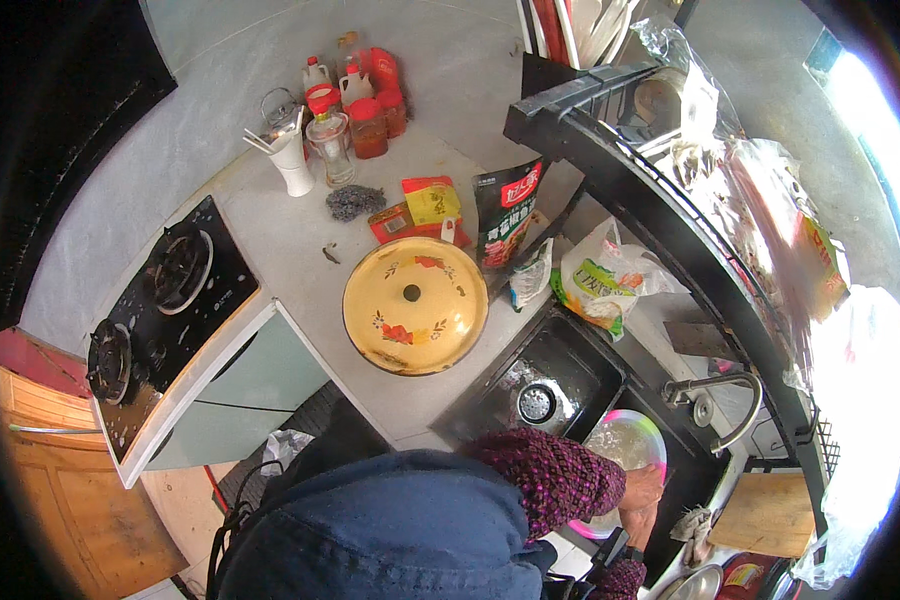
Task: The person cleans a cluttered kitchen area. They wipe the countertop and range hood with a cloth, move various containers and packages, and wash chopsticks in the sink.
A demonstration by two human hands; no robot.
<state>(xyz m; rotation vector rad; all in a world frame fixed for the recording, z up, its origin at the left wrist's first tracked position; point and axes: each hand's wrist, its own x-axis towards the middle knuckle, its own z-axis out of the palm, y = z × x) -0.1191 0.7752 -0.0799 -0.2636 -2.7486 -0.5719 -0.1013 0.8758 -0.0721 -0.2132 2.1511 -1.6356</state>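
A pink-rimmed basin [659, 441] is set just to the right of the drain compartment of the sink [595, 370], and its near rim is overlapped by the left hand [642, 487]; the right hand [638, 525] is held close below. Whether fingers are apart, together or clamped on anything cannot be told. If one side of the rim were pressed too hard, the basin might be tipped and its contents spilled; the dark wristband [633, 553] could be wetted. The white-and-green bag [595, 275], perched at the sink's far edge, might be splashed or knocked in. Printing is borne by that bag, by the black pouch [507, 215] beyond the sink, in white on red, and, smaller, by the yellow packet [432, 200] farther left.
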